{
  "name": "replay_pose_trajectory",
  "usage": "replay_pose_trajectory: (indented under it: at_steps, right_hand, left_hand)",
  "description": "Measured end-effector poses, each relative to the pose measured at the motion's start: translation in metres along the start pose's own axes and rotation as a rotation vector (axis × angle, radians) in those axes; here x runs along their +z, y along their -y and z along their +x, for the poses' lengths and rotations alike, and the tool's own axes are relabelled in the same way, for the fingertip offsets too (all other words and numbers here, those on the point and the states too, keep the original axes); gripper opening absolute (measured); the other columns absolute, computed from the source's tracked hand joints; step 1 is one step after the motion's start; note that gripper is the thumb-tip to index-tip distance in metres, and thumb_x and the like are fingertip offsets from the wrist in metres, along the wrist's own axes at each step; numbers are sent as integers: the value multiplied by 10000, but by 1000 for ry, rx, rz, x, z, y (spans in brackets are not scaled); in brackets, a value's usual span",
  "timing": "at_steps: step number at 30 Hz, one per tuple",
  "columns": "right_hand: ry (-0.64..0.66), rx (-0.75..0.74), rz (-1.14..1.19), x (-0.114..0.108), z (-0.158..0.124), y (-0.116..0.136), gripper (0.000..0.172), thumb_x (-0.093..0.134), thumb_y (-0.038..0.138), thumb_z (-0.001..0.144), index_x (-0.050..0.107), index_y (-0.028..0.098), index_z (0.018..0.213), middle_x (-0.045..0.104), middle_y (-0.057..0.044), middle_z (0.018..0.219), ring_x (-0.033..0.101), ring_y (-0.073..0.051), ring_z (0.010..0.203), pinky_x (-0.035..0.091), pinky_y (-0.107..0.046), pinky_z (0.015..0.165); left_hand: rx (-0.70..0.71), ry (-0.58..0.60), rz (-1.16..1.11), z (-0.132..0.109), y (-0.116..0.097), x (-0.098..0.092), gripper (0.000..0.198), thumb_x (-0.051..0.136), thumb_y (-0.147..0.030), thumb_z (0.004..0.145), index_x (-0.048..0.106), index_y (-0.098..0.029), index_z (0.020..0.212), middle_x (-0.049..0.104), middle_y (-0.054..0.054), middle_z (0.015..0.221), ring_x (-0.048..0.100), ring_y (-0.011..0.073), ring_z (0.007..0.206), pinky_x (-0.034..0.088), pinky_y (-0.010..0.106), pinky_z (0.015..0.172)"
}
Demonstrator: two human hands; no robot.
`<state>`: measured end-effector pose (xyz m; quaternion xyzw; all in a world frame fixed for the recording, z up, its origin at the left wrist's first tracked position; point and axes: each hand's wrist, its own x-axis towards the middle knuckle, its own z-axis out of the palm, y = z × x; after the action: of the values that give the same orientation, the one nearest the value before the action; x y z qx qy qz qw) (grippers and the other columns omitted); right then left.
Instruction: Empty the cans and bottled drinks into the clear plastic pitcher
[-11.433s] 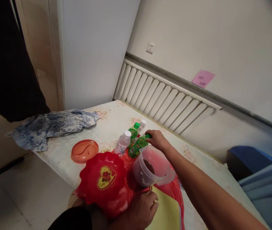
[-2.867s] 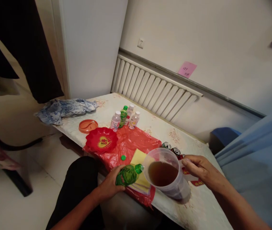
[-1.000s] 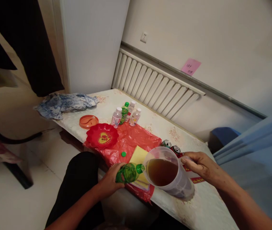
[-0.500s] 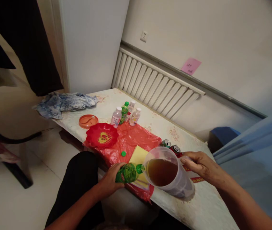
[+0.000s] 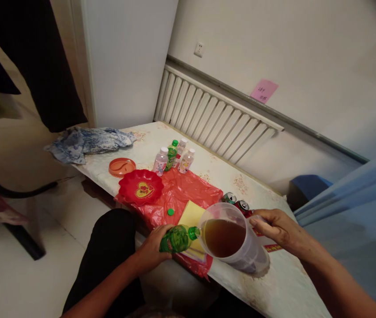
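My left hand [image 5: 156, 245] is wrapped round a green plastic bottle [image 5: 176, 239], which is tilted with its open neck at the rim of a jug. That clear plastic jug [image 5: 256, 256] leans toward the bottle and holds brown liquid [image 5: 225, 237]. Gripping the jug's handle on its far side is my right hand [image 5: 276, 227], fingers closed. Under the bottle lie a yellow cloth or paper [image 5: 190, 215] and a red plastic bag [image 5: 188, 187]. A green cap [image 5: 171, 212] rests on the bag.
On the table [image 5: 267, 196] stand several small bottles [image 5: 184, 161], a red scalloped plate [image 5: 128, 190], an orange round lid [image 5: 117, 167] and two drink cans [image 5: 230, 198]. A blue patterned cloth [image 5: 92, 143] hangs over the left edge. Behind are a radiator [image 5: 208, 115] and blue curtain [image 5: 350, 221].
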<state>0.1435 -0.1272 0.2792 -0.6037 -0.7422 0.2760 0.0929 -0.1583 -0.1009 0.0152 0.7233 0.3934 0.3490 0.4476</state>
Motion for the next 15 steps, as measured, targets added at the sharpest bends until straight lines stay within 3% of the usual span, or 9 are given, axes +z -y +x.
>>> replay_pose_trajectory:
  at_steps: [15]
  right_hand:
    - [24,1,4,-1,2,-2,474,446,595,899,420,199,640,325,33,640,314,-121,613,260,-272,557]
  left_hand:
    - [-2,20,5,-1,-6,-1,712,642,-152,624,449,-185,1309,537,108,1317,479,299,1247,348,452,1094]
